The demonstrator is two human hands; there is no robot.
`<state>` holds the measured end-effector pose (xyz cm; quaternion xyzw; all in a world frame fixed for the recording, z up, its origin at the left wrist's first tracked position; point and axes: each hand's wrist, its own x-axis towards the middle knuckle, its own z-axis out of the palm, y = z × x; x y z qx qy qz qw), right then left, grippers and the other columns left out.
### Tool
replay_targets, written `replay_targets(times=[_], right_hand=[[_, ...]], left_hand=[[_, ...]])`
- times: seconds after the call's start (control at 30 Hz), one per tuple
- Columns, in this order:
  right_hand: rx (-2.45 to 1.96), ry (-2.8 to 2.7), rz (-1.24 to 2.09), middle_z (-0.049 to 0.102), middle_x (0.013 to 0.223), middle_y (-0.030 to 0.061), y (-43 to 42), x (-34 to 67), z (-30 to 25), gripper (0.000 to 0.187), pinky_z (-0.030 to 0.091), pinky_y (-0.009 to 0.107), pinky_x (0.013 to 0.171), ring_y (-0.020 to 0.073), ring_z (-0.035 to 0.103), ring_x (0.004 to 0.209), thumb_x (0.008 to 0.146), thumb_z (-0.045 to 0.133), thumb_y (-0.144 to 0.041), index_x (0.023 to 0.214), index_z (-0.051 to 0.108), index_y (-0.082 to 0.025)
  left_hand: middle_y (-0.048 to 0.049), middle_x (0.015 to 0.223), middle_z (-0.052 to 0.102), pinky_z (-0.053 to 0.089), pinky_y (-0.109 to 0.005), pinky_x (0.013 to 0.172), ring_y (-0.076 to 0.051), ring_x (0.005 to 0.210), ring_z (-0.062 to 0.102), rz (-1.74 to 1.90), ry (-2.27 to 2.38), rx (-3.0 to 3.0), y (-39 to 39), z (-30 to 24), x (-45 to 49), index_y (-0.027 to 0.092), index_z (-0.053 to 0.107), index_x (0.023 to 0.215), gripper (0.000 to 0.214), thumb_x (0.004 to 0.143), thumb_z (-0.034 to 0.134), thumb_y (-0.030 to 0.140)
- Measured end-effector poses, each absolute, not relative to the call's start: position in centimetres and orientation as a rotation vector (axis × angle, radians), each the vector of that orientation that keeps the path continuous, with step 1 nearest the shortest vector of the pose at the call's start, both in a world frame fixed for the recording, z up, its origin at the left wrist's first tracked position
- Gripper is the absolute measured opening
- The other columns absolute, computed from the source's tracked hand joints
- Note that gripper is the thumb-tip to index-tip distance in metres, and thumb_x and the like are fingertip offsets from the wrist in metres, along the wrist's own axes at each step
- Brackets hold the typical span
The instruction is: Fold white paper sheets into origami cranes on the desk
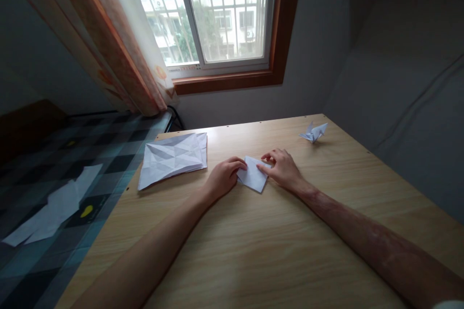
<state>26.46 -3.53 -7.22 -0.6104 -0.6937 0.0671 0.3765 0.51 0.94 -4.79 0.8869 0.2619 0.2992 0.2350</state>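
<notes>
A small folded square of white paper (pixel 253 177) lies on the wooden table, turned with one corner toward me. My left hand (pixel 227 175) grips its left corner, thumb and fingers closed on the edge. On the opposite side, my right hand (pixel 284 168) pinches the right edge, with the thumb on top and the fingers curled at the far side. Farther back on the right stands a folded paper crane (pixel 313 133), apart from both hands. To the left of my left hand is a stack of creased white sheets (pixel 174 154).
The light wooden table (pixel 224 260) ends at a grey wall on the far side and the right. A checkered bed (pixel 21 203) adjoins it on the left, with loose paper strips (pixel 61 210) on top. Behind are a curtain (pixel 108 34) and a barred window (pixel 228 14).
</notes>
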Motion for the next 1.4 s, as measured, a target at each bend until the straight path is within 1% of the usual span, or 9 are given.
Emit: replay_targets(times=[0.27,0.33,0.4,0.5,0.7,0.93,1.17,1.3,1.4], right_hand=[[-1.470,-1.849,0.266,0.073,0.083,-0.0005,-4.1,26.1,-6.4,0.023,0.043,0.037,0.086,0.0219,0.067,0.082,0.090,0.086,-0.041,0.101,0.076,-0.024],[-1.451,-1.857,0.267,0.073,0.083,-0.0010,-4.3,26.1,-6.2,0.024,0.044,0.037,0.086,0.0213,0.066,0.081,0.090,0.087,-0.041,0.102,0.076,-0.024],[-1.438,-1.866,0.259,0.073,0.083,-0.0010,-4.3,26.1,-6.2,0.025,0.044,0.037,0.085,0.0212,0.066,0.080,0.090,0.087,-0.042,0.102,0.076,-0.024],[-1.442,-1.870,0.214,0.072,0.082,-0.0002,-4.4,26.0,-6.1,0.027,0.043,0.036,0.083,0.0218,0.065,0.080,0.090,0.088,-0.046,0.098,0.075,-0.024],[-1.436,-1.931,0.125,0.071,0.085,0.0027,-4.7,25.7,-6.0,0.035,0.042,0.037,0.081,0.0237,0.064,0.084,0.090,0.086,-0.053,0.083,0.068,-0.024],[-1.355,-1.950,0.236,0.071,0.084,0.0005,-4.6,25.9,-5.9,0.023,0.043,0.036,0.083,0.0201,0.063,0.079,0.090,0.088,-0.042,0.087,0.075,-0.024],[-1.231,-1.824,0.502,0.080,0.091,0.0030,-4.8,25.4,-5.2,0.008,0.054,0.038,0.084,0.0223,0.070,0.085,0.094,0.078,-0.032,0.093,0.080,-0.025],[-1.181,-1.794,0.565,0.081,0.101,0.0033,-5.0,24.6,-5.4,0.013,0.056,0.039,0.089,0.0218,0.072,0.088,0.094,0.078,-0.031,0.105,0.077,-0.025],[-1.272,-1.771,0.423,0.078,0.104,0.0057,-4.9,24.4,-6.0,0.021,0.056,0.040,0.087,0.0236,0.069,0.090,0.090,0.083,-0.033,0.107,0.075,-0.024]], left_hand=[[-0.0065,0.101,0.079,0.056,-0.033,0.089,-0.021,0.095,0.072,0.870,0.865,2.282,0.7,-3.5,0.5,0.019,0.078,0.100,0.032,0.101,0.046,0.016],[-0.0068,0.097,0.076,0.055,-0.034,0.085,-0.021,0.091,0.070,0.866,0.889,2.341,0.4,-3.2,0.6,0.019,0.076,0.097,0.025,0.104,0.053,0.026],[-0.0070,0.098,0.073,0.055,-0.034,0.083,-0.021,0.089,0.068,0.862,0.915,2.444,0.1,-3.1,0.8,0.020,0.073,0.095,0.016,0.101,0.064,0.032],[-0.0076,0.101,0.069,0.056,-0.036,0.086,-0.023,0.094,0.066,0.836,0.952,2.627,-0.2,-3.5,1.2,0.022,0.069,0.096,0.008,0.096,0.073,0.030],[-0.0088,0.104,0.065,0.057,-0.042,0.090,-0.028,0.100,0.064,0.868,1.182,2.698,-0.1,-4.3,1.2,0.021,0.064,0.096,0.017,0.096,0.076,0.033],[-0.0089,0.099,0.065,0.055,-0.042,0.089,-0.027,0.097,0.063,0.888,1.307,2.649,-0.1,-4.4,1.4,0.021,0.062,0.091,0.015,0.098,0.072,0.029],[-0.0097,0.100,0.064,0.055,-0.043,0.088,-0.029,0.098,0.062,0.854,1.342,2.701,-0.2,-4.4,1.4,0.021,0.061,0.092,0.015,0.098,0.072,0.030],[-0.0088,0.099,0.064,0.055,-0.042,0.086,-0.028,0.096,0.063,0.866,1.321,2.677,-0.2,-4.4,1.4,0.021,0.061,0.092,0.014,0.098,0.071,0.029],[-0.0077,0.098,0.065,0.055,-0.041,0.085,-0.027,0.095,0.064,0.891,1.308,2.644,-0.1,-4.5,1.3,0.022,0.062,0.091,0.014,0.097,0.072,0.028]])
